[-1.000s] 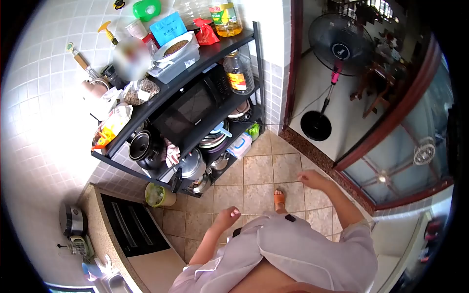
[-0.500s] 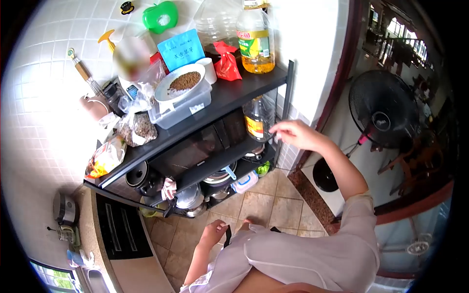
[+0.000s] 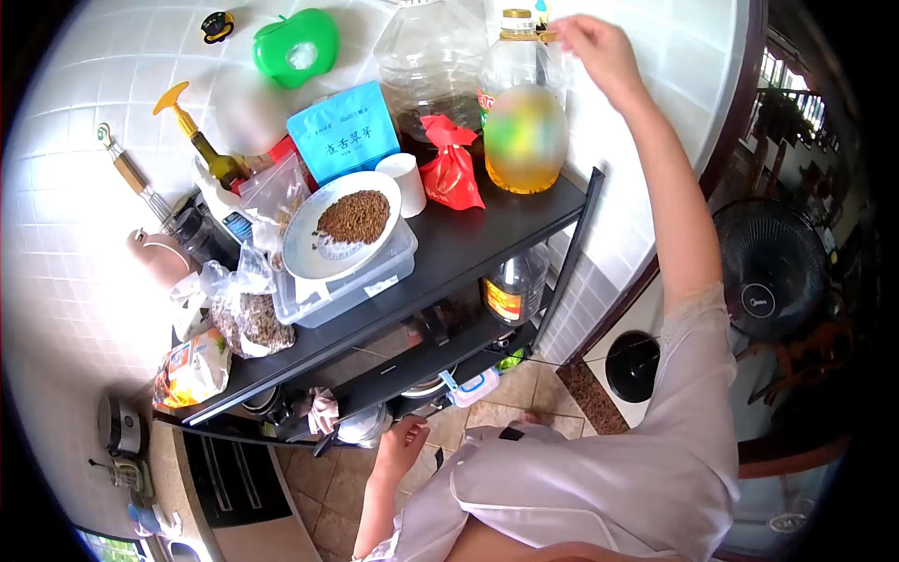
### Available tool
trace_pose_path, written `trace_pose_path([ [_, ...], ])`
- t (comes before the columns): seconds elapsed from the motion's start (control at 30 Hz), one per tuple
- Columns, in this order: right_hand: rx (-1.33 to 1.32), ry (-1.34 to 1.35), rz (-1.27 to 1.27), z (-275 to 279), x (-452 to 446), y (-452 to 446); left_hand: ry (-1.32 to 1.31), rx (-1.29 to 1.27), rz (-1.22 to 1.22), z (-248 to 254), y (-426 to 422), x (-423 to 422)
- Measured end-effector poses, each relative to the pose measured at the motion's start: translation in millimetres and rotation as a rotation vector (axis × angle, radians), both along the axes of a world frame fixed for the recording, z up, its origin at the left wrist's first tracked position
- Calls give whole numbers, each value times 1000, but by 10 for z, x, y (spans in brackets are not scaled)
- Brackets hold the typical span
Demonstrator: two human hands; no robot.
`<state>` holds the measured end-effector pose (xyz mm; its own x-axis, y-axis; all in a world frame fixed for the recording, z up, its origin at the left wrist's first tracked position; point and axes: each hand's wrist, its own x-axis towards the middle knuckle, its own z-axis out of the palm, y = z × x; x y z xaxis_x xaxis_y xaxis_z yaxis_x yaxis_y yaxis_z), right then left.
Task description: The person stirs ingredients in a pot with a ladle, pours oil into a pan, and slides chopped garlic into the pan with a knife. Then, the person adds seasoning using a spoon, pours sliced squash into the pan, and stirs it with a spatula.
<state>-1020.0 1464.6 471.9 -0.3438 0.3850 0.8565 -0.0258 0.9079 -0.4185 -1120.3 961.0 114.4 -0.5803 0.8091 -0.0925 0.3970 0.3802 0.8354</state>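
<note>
My right hand is raised at the top of the shelf, its fingertips pinched at the neck of a large oil bottle with yellow oil in it; whether they grip its handle is too small to tell. My left hand hangs low in front of the rack with curled fingers, and what it holds, if anything, is hidden. Left of the oil bottle are a red tied bag, a big clear jug and a white cup. A bowl of brown grains rests on a clear plastic box.
The black rack holds a blue packet, bagged dry goods and, lower down, another bottle. A floor fan stands beyond the doorway at right. A counter is at lower left.
My right arm has risen from waist height, past the lower bottle, to the oil bottle's neck. The rack appears closer. My left hand stays low.
</note>
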Motion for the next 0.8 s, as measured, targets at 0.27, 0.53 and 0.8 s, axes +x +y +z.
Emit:
trace_pose_path([
  [0.27, 96, -557, -58, 342, -91, 598, 38, 62, 32, 602, 903, 103],
  [0.53, 53, -457, -178, 473, -223, 111, 126, 202, -109, 1053, 1865, 141],
  [0.8, -27, -143, -279, 671, -369, 24, -120, 320, -154, 1163, 2491, 340],
])
